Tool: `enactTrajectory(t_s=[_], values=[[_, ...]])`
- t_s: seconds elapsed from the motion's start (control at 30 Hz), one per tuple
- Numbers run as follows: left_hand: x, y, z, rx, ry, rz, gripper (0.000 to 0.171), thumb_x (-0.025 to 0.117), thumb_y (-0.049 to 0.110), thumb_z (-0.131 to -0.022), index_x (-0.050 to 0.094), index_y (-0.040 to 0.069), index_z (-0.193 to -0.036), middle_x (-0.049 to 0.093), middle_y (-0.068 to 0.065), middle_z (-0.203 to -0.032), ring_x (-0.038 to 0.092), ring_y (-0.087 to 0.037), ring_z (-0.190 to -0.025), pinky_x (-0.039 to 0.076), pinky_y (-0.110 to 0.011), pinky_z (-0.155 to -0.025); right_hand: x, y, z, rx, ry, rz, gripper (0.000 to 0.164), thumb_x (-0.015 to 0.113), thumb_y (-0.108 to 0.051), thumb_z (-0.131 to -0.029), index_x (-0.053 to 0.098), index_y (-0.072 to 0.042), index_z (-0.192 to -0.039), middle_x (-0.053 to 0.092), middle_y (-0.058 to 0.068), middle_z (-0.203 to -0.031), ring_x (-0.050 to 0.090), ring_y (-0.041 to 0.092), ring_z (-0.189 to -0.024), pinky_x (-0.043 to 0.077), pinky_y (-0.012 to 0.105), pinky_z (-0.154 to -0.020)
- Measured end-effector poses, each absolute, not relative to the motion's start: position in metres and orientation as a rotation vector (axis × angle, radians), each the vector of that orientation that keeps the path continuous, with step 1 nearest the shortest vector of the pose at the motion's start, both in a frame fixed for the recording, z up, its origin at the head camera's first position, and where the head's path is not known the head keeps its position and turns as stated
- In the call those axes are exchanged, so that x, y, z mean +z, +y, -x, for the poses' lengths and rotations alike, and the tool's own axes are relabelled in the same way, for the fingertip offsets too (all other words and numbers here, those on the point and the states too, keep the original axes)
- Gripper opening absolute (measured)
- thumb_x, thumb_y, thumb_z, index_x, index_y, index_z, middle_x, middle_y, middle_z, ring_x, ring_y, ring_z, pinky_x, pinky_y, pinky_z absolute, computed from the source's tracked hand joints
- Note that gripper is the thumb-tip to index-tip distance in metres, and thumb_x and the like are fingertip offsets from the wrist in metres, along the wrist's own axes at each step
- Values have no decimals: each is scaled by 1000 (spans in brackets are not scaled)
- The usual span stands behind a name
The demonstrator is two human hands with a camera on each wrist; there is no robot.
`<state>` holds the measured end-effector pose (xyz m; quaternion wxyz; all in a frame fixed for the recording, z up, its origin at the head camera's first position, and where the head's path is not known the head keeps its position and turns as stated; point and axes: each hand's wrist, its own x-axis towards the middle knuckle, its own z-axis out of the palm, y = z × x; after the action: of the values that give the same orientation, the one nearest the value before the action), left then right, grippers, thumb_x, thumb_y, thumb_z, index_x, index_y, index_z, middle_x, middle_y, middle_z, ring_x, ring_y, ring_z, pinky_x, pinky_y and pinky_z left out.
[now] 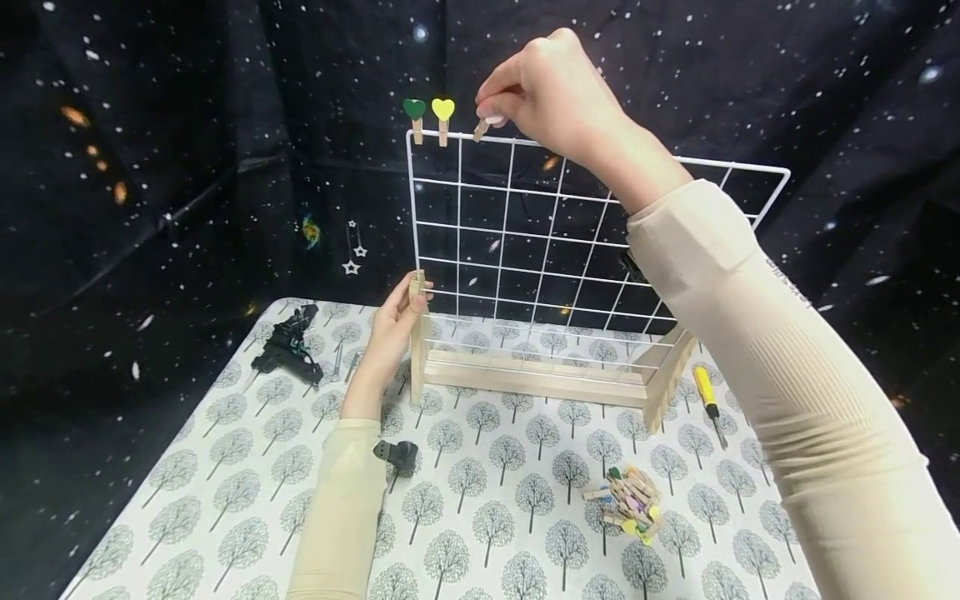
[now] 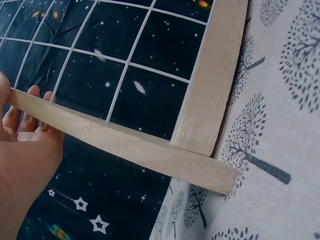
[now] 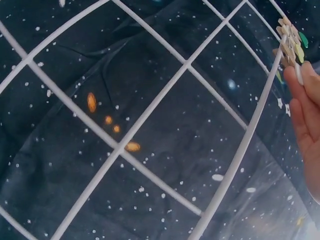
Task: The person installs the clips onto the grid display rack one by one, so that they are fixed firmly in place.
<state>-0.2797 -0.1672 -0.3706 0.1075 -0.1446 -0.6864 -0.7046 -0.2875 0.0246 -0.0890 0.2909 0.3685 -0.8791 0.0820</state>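
Observation:
A white wire grid panel (image 1: 558,197) stands upright in a wooden frame (image 1: 536,379). Two clothespins are clipped at the left end of its top wire, one with a green heart (image 1: 414,108) and one with a yellow heart (image 1: 443,109). My right hand (image 1: 551,92) pinches a wooden clothespin (image 1: 482,129) with a white piece on it, its tip right at the top wire beside the yellow one. My left hand (image 1: 393,321) grips the frame's left wooden post (image 2: 100,125), thumb in front and fingers behind it.
A pile of heart clothespins (image 1: 630,504) lies on the tree-patterned cloth (image 1: 465,550) at front right. A yellow-handled screwdriver (image 1: 707,396) lies right of the frame. At left are a black object (image 1: 288,346) and a small dark adapter-like piece (image 1: 397,455). A dark starry curtain (image 1: 187,167) hangs behind.

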Motion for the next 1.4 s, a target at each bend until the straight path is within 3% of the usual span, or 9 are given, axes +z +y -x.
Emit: enactTrajectory(t_s=[0.27, 0.43, 0.63, 0.87, 1.17, 1.3, 1.4], values=[[-369, -162, 279, -2046, -2027, 439, 49, 41, 27, -92, 25, 17, -137, 43, -6, -130, 41, -18, -118, 26, -36, -104, -88, 23, 290, 249, -2278, -1177, 22, 60, -26, -80, 70, -10, -91, 68, 0, -87, 58, 5, -70, 47, 17, -66], [-371, -161, 279, -2066, -2013, 441, 50, 43, 28, -91, 26, 17, -137, 42, -10, -130, 39, -23, -120, 26, -36, -104, -96, 22, 290, 381, -2340, -1044, 25, 57, -29, -83, 68, -12, -96, 67, -1, -89, 55, 5, -68, 44, 15, -65], [-371, -160, 280, -2088, -1992, 457, 50, 43, 27, -91, 26, 15, -137, 42, -9, -130, 40, -22, -119, 27, -36, -104, -101, 21, 291, 589, -2418, -842, 29, 58, -38, -80, 69, -16, -95, 68, -3, -87, 61, 2, -73, 47, 15, -68], [-370, -161, 278, -2086, -2007, 443, 46, 41, 28, -92, 28, 22, -136, 41, -9, -131, 38, -22, -120, 25, -39, -104, -107, 24, 293, 732, -2487, -845, 30, 60, -31, -81, 63, -18, -108, 67, -1, -92, 62, 2, -79, 46, 17, -72], [-370, -163, 275, -2077, -2014, 431, 48, 41, 28, -92, 26, 19, -137, 43, -6, -130, 40, -19, -119, 27, -35, -104, -111, 40, 280, 882, -2469, -834, 33, 62, -31, -79, 61, -17, -110, 65, -2, -95, 60, 2, -79, 44, 16, -67], [-366, -169, 274, -2072, -2017, 414, 51, 42, 29, -91, 24, 17, -138, 41, -9, -131, 38, -23, -120, 25, -36, -104, -136, 66, 262, 1026, -2440, -953, 29, 63, -28, -79, 62, -21, -108, 64, -6, -93, 60, 4, -78, 46, 18, -67], [-364, -174, 274, -2064, -2016, 399, 52, 42, 30, -91, 23, 19, -138, 41, -8, -131, 38, -23, -121, 24, -36, -105, -176, 90, 254, 1050, -2411, -1091, 26, 61, -24, -80, 62, -21, -106, 65, -7, -87, 60, 6, -77, 49, 20, -73]])
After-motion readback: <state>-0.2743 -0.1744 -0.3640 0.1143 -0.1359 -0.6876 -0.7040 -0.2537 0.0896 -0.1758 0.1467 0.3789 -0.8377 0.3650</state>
